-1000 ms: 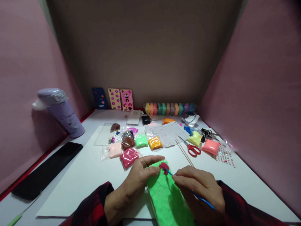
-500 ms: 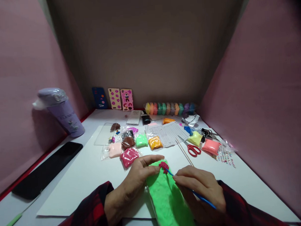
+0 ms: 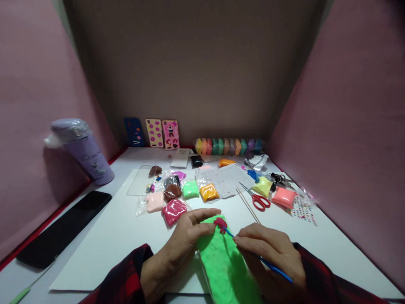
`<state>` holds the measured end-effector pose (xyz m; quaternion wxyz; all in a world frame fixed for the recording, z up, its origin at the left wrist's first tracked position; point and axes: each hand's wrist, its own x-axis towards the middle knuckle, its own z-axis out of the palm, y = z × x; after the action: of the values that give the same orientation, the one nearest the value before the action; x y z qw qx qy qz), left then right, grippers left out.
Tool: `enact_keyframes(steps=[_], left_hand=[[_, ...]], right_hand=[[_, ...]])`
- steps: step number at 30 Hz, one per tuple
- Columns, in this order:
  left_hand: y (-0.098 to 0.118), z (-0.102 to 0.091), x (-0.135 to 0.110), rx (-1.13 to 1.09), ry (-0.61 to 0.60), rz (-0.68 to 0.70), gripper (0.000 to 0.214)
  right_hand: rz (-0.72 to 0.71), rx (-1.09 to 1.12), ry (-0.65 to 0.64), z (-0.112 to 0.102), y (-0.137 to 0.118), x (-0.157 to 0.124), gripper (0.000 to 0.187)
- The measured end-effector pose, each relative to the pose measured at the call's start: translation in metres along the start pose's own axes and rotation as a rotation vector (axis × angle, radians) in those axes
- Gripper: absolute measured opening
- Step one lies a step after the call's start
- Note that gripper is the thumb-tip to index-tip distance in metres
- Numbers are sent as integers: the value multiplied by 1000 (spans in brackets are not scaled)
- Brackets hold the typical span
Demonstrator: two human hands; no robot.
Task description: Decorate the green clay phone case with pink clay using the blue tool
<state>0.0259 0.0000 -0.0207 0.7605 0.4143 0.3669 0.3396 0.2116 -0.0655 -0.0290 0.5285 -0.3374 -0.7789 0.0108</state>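
My left hand (image 3: 188, 232) grips the upper left side of a phone case covered in bright green clay (image 3: 223, 271), its thumb on the face and fingers around the top edge. A small dark-pink clay piece (image 3: 220, 224) with a ruffled look lies near the top of the green surface. In my right hand (image 3: 270, 254) is a thin blue modelling tool (image 3: 274, 268), held like a pen. The tool's tip meets the pink piece, or is very close to it. The lower end of the case runs out of view.
Clay packets, among them a dark-pink one (image 3: 174, 212) and an orange one (image 3: 209, 192), lie beyond my hands. Red-handled scissors (image 3: 260, 202) and thin wooden sticks (image 3: 249, 206) are to the right. A black phone (image 3: 65, 227) and purple bottle (image 3: 89, 151) stand left.
Almost nothing differs. My right hand and the blue tool have shifted very slightly to the right; the left hand and the case stay where they were.
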Motion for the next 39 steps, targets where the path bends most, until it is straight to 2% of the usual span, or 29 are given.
enact_keyframes(steps=[18, 24, 30, 39], left_hand=[[-1, 0, 0, 18, -2, 8, 44], [-1, -1, 1, 48, -5, 20, 43], [-2, -3, 3, 52, -27, 19, 42], [-2, -2, 2, 31, -20, 10, 43]], right_hand=[[-17, -32, 47, 1, 2, 1, 23], [-48, -44, -13, 1, 6, -1, 25], [7, -30, 5, -1, 2, 0, 25], [-7, -18, 32, 2, 2, 2, 22]])
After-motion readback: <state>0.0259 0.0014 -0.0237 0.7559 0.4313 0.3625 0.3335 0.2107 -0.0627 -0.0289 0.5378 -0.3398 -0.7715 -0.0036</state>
